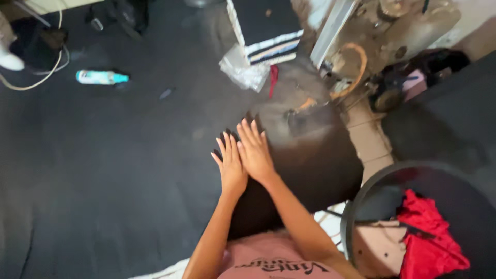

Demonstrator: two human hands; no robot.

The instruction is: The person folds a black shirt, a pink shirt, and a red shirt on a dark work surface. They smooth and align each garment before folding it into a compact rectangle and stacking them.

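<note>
Wide sheet of dark grey fabric (103, 170) spreads flat over the counter, grey industrial sewing machine (398, 26) at far edge, left hand (231, 165) and right hand (254, 152) side by side, touching, palms pressing the fabric, grip apart, fingers extended, small teal-and-white bottle (102, 77) well apart at far left.

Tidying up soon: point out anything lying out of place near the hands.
A white and teal bottle lies on its side on the dark fabric, far from both hands. Red cloth sits crumpled in the round bin.
</note>
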